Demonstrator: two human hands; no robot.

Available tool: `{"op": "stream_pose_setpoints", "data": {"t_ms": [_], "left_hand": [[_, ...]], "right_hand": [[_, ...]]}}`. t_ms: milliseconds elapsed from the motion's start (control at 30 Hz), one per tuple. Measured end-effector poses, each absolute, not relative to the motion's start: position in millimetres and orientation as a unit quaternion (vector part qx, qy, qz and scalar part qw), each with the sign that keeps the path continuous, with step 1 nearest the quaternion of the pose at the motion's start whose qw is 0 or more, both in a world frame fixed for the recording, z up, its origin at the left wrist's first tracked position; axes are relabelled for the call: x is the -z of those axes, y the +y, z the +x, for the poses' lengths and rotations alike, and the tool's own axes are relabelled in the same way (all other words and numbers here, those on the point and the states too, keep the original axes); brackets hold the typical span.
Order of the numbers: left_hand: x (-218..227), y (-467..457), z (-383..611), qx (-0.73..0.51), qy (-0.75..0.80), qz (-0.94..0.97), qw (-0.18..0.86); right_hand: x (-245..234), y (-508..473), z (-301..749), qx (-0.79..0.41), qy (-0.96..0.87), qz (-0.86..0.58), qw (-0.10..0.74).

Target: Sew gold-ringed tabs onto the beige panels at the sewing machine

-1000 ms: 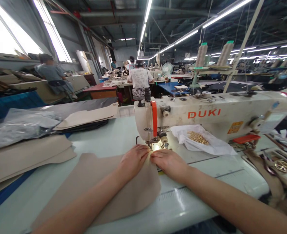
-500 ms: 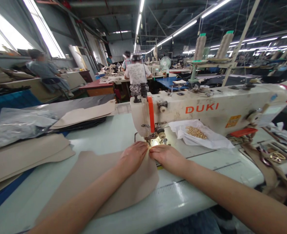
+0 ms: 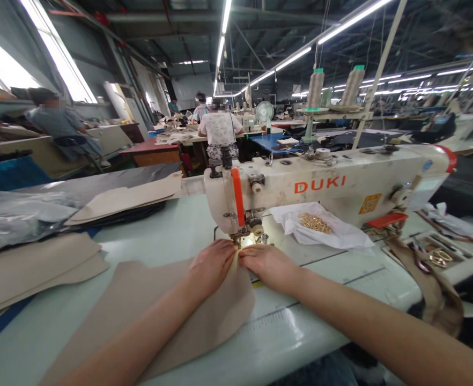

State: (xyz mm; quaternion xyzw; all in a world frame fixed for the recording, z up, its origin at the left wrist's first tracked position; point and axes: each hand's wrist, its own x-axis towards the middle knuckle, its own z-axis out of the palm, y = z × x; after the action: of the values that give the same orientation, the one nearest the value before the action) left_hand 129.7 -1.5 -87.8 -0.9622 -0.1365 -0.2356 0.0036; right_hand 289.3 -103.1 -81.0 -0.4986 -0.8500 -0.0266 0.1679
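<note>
A large beige fabric piece (image 3: 220, 316) lies on the pale table under the needle end of a white sewing machine (image 3: 276, 187). My left hand (image 3: 214, 268) rests on its upper edge, fingers pressed together on the cloth just left of the presser foot (image 3: 236, 238). From the right, my right hand (image 3: 266, 262) closes its fingers on the same edge, close against the left fingertips. The spot where both sets of fingertips meet is small, and the stitch line cannot be made out. A lamp lights the needle area.
White cloth with small gold metal pieces (image 3: 315, 222) lies beside the machine bed. More cut beige panels (image 3: 31, 268) and a clear plastic bag (image 3: 23, 214) are at left. A tray with gold rings (image 3: 440, 258) stands right. Several people sit or stand farther back.
The view has turned slightly, so the machine and table appear farther left and a little lower. Both hands remain on the fabric at the needle, with little visible change in grip.
</note>
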Motion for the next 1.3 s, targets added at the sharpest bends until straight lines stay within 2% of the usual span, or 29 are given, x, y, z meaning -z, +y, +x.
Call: {"op": "stream_pose_setpoints", "data": {"t_ms": [767,1100,1200,1300], "left_hand": [[86,-7,128,0.234,-0.178,-0.956,-0.023],[80,-54,82,0.216,-0.266,-0.936,-0.086],[72,-85,63,0.198,-0.307,-0.925,-0.108],[77,-118,30,0.136,-0.265,-0.946,-0.126]], "right_hand": [[79,-106,289,0.03,-0.854,-0.487,0.178],[85,-118,270,0.088,-0.898,-0.394,0.175],[87,-120,272,0.093,-0.893,-0.394,0.199],[88,-124,275,0.097,-0.878,-0.402,0.239]]}}
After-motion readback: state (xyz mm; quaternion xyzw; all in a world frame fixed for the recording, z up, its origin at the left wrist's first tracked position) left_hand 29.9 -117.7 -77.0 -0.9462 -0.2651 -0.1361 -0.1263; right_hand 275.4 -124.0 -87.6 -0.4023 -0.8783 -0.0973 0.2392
